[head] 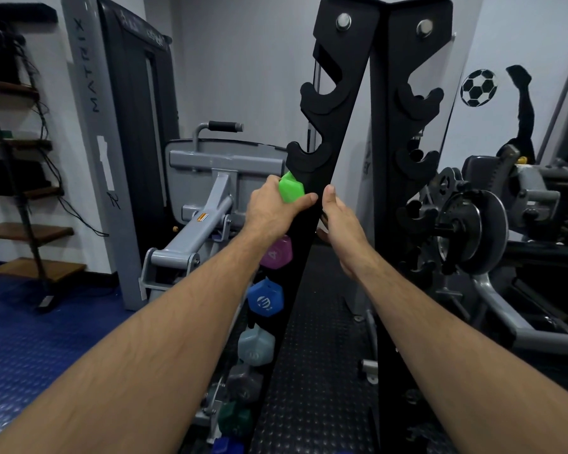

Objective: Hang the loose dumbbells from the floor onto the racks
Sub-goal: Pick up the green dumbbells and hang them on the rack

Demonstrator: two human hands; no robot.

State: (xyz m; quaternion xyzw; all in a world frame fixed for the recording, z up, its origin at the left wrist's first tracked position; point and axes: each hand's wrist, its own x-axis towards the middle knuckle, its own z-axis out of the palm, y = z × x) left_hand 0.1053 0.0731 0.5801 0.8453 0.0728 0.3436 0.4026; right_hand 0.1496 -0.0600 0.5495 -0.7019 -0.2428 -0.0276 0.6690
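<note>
Left hand curled round the end of a green dumbbell, pressing it against the left upright of the black rack, just under an empty hook. Right hand on the inner edge of the same upright, thumb up along the metal, fingers wrapped behind and out of sight; cannot tell what they grip, if anything. Below the green one, already hung down the left side: a purple dumbbell, a blue dumbbell, a grey dumbbell, then darker ones lower still. Two hooks above bare. Black studded floor between the uprights. Grey gym machine behind the left arm.
</note>
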